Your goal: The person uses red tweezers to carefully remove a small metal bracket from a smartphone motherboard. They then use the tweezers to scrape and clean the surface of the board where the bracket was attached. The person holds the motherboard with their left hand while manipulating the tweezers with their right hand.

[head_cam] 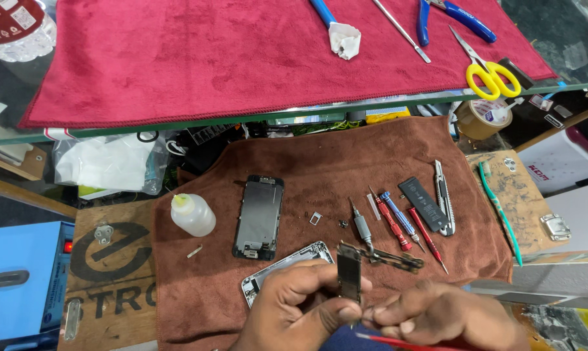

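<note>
My left hand (297, 309) pinches a small dark circuit board (348, 276), held upright near the bottom middle. My right hand (437, 315) touches the board's lower edge with its fingertips and also holds a thin red tool (404, 343). Beneath my left hand lies an open silver phone housing (278, 270) on a brown cloth (320, 162). A detached phone screen (259, 216) lies face down just left of centre. A black battery (424, 203) and several small screwdrivers (398, 224) lie to the right, with a dark flex part (391, 260) just behind the board.
A white squeeze bottle (192, 214) stands on the cloth's left. A utility knife (443, 195) and a green toothbrush (499, 208) lie at right. A glass shelf above carries a red cloth (209, 58), yellow scissors (492, 77), blue pliers (460, 16). Brown tape roll (479, 120).
</note>
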